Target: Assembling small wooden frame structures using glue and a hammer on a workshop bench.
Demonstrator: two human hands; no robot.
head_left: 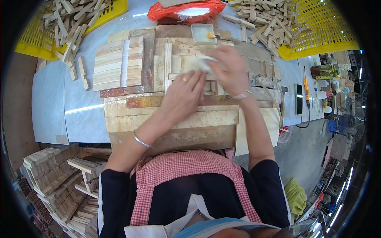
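At the middle of the wooden work board (170, 119), my left hand (182, 95) has its fingers bent together on a short wooden strip (172, 76). This strip meets a longer upright strip (168, 59) at its left end. Smeared by motion, my right hand (232, 73) is closed on a small white thing (206, 59), too blurred to name, just above the left fingertips. Short wooden blocks (216, 88) lie below the right hand, partly hidden by it. Beyond the hands stands a shallow square tray (198, 41) with a small yellow-ended thing (211, 35) in it.
Flat wooden slats (109, 65) are lined up left of my hands. Yellow baskets (317, 23) with many wooden sticks (266, 20) flank a red plastic bag (158, 14) at the back. A phone (298, 98) and an orange-handled tool (306, 88) lie right. Stacked wooden frames (59, 174) stand lower left.
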